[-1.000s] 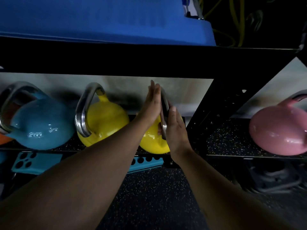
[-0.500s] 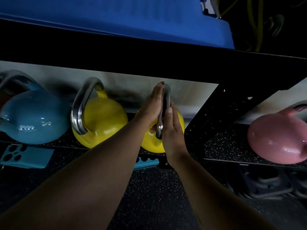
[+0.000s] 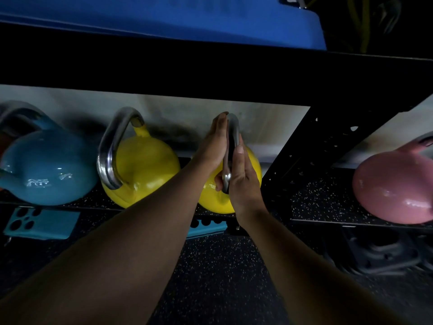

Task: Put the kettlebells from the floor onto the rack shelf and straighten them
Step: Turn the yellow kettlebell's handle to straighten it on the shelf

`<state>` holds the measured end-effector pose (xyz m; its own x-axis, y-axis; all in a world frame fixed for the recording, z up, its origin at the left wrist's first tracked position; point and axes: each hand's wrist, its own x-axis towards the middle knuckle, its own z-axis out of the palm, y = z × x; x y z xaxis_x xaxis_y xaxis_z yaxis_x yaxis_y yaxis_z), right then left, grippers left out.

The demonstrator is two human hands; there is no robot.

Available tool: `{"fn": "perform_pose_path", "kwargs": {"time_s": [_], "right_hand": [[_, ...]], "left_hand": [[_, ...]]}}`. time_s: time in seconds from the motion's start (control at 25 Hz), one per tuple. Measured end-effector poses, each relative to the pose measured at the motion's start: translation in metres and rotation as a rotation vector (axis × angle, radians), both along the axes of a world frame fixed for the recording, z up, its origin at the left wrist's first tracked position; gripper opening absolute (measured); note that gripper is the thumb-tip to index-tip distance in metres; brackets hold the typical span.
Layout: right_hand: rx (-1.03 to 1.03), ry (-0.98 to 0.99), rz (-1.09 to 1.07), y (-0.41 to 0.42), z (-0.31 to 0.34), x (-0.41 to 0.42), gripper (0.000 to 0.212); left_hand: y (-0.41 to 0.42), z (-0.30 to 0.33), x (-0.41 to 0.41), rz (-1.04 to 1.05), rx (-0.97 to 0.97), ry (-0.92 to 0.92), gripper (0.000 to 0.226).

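Hands press flat from both sides on the steel handle [image 3: 230, 148] of the right-hand yellow kettlebell [image 3: 251, 170]: the left hand [image 3: 214, 146] lies along the handle's left face with fingers straight and pointing up, and the right hand [image 3: 242, 181] lies against its right face, thumb up. Neither hand curls around the handle; the palms sandwich it, open and flat. That kettlebell sits on the speckled rack shelf [image 3: 311, 202], its body mostly behind the hands and wrists, handle turned edge-on to the camera.

Four kettlebells show on the shelf: one blue kettlebell [image 3: 46, 170] at far left, two yellow ones, the second yellow kettlebell [image 3: 145, 167] in the middle, and one pink kettlebell [image 3: 393, 188] at far right, cut by the frame edge. A black perforated upright [image 3: 311, 148] stands just right of the held kettlebell, between it and the pink one, leaving bare shelf beyond it. A narrow gap separates the two yellow ones. A black beam [image 3: 164, 71] runs above the handles, with a blue mat [image 3: 164, 17] on top. Two teal blocks [image 3: 42, 222] lie below the shelf on the dark floor [image 3: 218, 277].
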<state>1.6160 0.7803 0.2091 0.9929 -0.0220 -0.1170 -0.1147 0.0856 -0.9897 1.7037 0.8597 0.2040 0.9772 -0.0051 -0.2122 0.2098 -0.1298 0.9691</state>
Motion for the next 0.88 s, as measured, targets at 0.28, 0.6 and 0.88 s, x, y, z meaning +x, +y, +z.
{"fn": "perform_pose_path", "kwargs": {"time_s": [0.28,0.6,0.88], "right_hand": [[0.049,0.041,-0.071,0.012,0.002,-0.006,0.054],[0.045,0.04,-0.076,0.012,0.004,-0.007,0.048],[-0.028,0.018,-0.063,0.008,0.004,-0.008,0.047]], "left_hand": [[0.003,-0.002,0.002,-0.003,-0.014,-0.036,0.058],[0.003,0.005,-0.002,-0.023,0.019,-0.02,0.072],[0.003,0.003,-0.004,-0.01,0.016,-0.027,0.05]]}}
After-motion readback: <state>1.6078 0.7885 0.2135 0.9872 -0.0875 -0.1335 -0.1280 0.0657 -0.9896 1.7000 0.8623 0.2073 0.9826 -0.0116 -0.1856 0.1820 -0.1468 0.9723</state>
